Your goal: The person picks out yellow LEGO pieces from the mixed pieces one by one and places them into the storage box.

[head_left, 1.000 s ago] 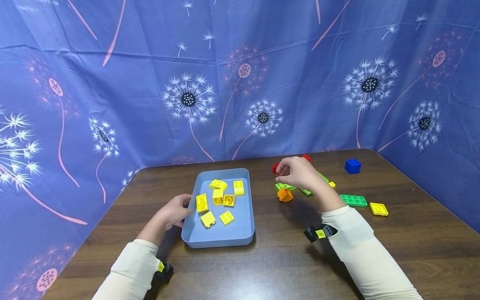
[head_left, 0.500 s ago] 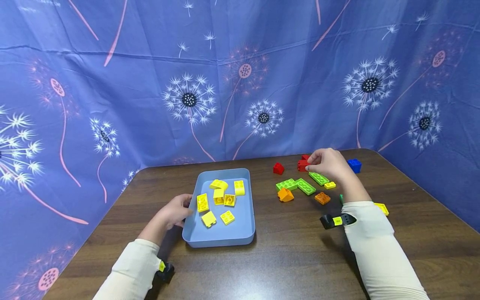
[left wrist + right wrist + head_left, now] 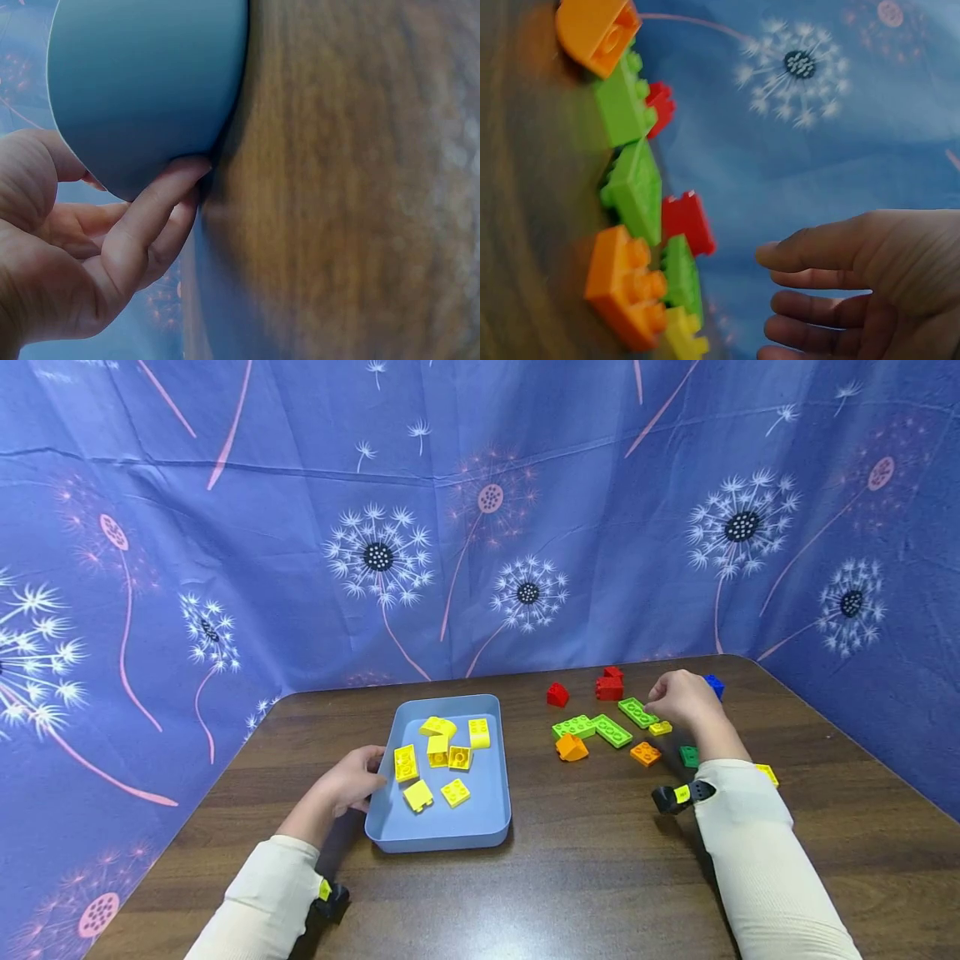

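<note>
My left hand [image 3: 352,781] holds the left side of a blue-grey tray [image 3: 438,843]. In the left wrist view the thumb is at the rim and the fingertips press low against the tray [image 3: 150,82]. Several yellow toy bricks [image 3: 406,763] lie in it. My right hand [image 3: 686,697] hovers over the table at the right, its fingers loosely bent around nothing. Just left of it are a light green plate brick [image 3: 637,712] and a small yellow brick [image 3: 660,728]. Behind them sits a red brick [image 3: 608,688]. In the right wrist view the right hand [image 3: 855,292] is apart from the bricks.
Other light green bricks [image 3: 573,727], an orange sloped brick [image 3: 572,747], an orange brick [image 3: 645,754] and a red sloped brick [image 3: 557,695] lie on the wooden table [image 3: 525,893]. A green brick [image 3: 689,756] and a blue brick [image 3: 715,686] are partly hidden. A blue cloth [image 3: 450,527] hangs behind.
My right hand has moved rightward from above the light green bricks, past the red brick it was touching, and is now apart from it. The left hand and tray stay put.
</note>
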The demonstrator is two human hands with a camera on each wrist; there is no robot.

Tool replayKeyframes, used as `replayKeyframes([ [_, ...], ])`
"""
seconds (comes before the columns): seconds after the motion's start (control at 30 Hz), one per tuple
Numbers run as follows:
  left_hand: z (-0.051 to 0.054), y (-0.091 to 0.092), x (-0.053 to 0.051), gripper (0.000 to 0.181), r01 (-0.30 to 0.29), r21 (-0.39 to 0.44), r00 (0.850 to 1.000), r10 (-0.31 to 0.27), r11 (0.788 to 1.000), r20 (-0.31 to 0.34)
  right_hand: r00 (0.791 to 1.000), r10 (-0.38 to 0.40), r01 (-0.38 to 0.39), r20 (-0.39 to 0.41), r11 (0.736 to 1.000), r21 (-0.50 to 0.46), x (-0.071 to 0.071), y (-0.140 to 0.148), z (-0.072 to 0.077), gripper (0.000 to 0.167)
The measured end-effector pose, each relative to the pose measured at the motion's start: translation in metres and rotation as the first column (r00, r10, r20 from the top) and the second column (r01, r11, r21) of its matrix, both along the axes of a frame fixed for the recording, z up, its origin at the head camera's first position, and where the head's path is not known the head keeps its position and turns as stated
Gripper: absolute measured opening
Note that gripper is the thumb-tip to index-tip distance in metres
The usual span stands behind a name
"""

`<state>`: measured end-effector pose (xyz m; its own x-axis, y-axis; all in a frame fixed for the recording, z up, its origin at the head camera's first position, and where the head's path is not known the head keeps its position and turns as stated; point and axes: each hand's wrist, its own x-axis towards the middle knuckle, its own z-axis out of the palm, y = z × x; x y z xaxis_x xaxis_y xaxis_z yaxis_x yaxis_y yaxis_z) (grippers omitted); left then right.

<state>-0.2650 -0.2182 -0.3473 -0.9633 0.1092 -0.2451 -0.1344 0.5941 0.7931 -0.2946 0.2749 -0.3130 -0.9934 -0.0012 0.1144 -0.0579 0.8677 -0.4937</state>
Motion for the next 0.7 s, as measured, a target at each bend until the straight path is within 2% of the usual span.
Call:
replayKeyframes([
  [0.27, -0.001, 0.0, -0.001, 0.056, -0.006, 0.003, 1.0, 0.006, 1.0, 0.006, 0.998, -0.026, 0.024, 0.057, 0.999, 0.034, -0.01, 0.007, -0.022, 0.015],
  [0.43, -0.002, 0.0, -0.002, 0.056, -0.009, 0.011, 1.0, 0.009, 1.0, 0.009, 0.991, -0.053, 0.044, 0.127, 0.996, 0.073, -0.013, 0.007, -0.03, 0.029],
  [0.7, -0.001, -0.001, 0.0, 0.057, -0.009, 0.005, 1.0, 0.009, 1.0, 0.002, 0.99, -0.063, 0.053, 0.123, 0.995, 0.084, -0.013, 0.006, -0.034, 0.034],
])
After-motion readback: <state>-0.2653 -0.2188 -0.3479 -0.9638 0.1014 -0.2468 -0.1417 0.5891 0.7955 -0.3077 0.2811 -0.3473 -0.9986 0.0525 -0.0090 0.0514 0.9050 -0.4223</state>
